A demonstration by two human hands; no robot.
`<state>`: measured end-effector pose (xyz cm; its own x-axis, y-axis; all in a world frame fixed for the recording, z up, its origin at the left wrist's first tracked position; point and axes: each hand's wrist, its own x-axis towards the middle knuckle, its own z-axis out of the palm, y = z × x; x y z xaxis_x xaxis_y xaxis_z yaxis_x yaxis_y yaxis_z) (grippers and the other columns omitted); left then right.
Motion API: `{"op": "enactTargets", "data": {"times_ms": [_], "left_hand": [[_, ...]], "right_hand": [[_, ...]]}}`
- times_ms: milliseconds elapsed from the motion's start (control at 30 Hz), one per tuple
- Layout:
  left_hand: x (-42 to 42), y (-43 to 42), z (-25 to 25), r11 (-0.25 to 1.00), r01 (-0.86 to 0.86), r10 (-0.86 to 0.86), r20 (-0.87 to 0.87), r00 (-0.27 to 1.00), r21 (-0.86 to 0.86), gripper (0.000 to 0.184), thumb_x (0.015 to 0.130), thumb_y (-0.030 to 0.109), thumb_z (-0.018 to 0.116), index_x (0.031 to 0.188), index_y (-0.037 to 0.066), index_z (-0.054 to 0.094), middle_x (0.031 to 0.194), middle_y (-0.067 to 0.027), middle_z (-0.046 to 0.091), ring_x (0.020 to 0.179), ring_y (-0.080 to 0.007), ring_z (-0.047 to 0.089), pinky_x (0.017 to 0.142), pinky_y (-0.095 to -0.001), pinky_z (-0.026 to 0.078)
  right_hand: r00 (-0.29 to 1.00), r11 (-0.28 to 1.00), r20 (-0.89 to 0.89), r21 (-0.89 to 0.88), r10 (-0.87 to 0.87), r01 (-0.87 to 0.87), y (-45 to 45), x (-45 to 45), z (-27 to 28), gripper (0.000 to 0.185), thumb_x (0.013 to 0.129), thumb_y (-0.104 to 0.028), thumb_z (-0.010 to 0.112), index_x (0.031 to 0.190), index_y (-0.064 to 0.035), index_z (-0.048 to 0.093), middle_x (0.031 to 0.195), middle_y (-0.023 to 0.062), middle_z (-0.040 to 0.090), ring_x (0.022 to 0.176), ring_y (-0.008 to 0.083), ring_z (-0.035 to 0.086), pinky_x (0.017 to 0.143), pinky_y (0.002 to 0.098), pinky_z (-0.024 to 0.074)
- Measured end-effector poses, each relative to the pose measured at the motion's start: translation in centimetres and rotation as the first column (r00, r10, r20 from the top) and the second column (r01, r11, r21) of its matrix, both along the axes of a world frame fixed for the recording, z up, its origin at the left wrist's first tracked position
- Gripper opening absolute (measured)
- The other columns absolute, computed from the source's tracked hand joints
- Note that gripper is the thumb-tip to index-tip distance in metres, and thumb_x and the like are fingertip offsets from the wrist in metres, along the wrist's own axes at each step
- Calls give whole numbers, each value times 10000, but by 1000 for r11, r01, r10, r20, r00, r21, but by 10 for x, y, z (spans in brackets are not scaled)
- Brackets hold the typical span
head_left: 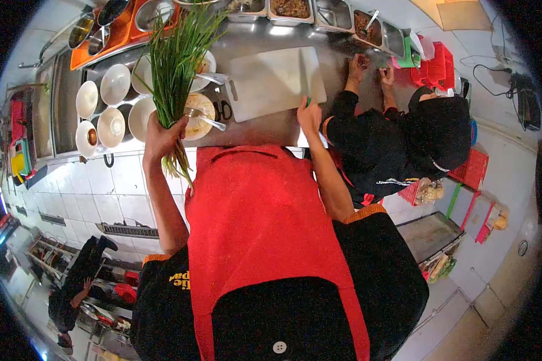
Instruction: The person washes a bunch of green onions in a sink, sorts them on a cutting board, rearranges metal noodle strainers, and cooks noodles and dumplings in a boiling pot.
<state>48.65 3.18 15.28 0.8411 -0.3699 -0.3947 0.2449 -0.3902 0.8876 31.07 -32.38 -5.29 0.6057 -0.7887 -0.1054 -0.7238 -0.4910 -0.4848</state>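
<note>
A bunch of long green stalks [177, 72] stands up from my left hand [164, 137], whose fingers wrap round its lower part, with the pale ends hanging below. My right hand [309, 117] grips a knife [303, 78] by its green handle, and the blade lies over the right part of a white cutting board [262, 84]. Beside the board's left end are black scissors [222, 110]. A plate [200, 127] with a fork and spoon sits just right of my left hand.
White bowls [115, 84] cover the counter's left part. Metal food trays [332, 14] line the back edge. Close on my right, a co-worker in black [403, 132] has both hands over the counter near a red basket [441, 66]. Another person [78, 283] is at the far lower left.
</note>
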Motion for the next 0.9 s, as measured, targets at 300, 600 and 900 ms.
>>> {"op": "enactTargets", "data": {"times_ms": [300, 600, 900], "left_hand": [[0, 1, -4, 998, 57, -57, 17, 998, 38, 137, 822, 114, 678, 800, 6, 598, 614, -29, 584, 506, -101, 543, 475, -269, 424], [-5, 2, -5, 1000, 3, -3, -29, 1000, 0, 125, 837, 105, 683, 819, 2, 616, 607, -31, 586, 505, -102, 547, 465, -262, 418], [-6, 4, -5, 997, 78, -78, 8, 997, 19, 124, 827, 94, 688, 833, -6, 615, 605, -36, 587, 490, -107, 541, 459, -262, 421]], "right_hand": [[984, 984, -85, 99, 154, -146, 22, -5, 3, 473, 969, -432, 452, 958, 1, 642, 888, 282, 651, 856, 465, 632, 768, 551, 489], [976, 991, -169, 31, 135, -131, -15, 33, 16, 504, 962, -451, 460, 987, 11, 659, 858, 292, 658, 858, 468, 637, 776, 531, 502], [991, 1000, -133, 21, 17, -14, 3, 17, 19, 488, 965, -409, 468, 939, 33, 674, 851, 308, 651, 844, 478, 636, 739, 525, 500]]}}
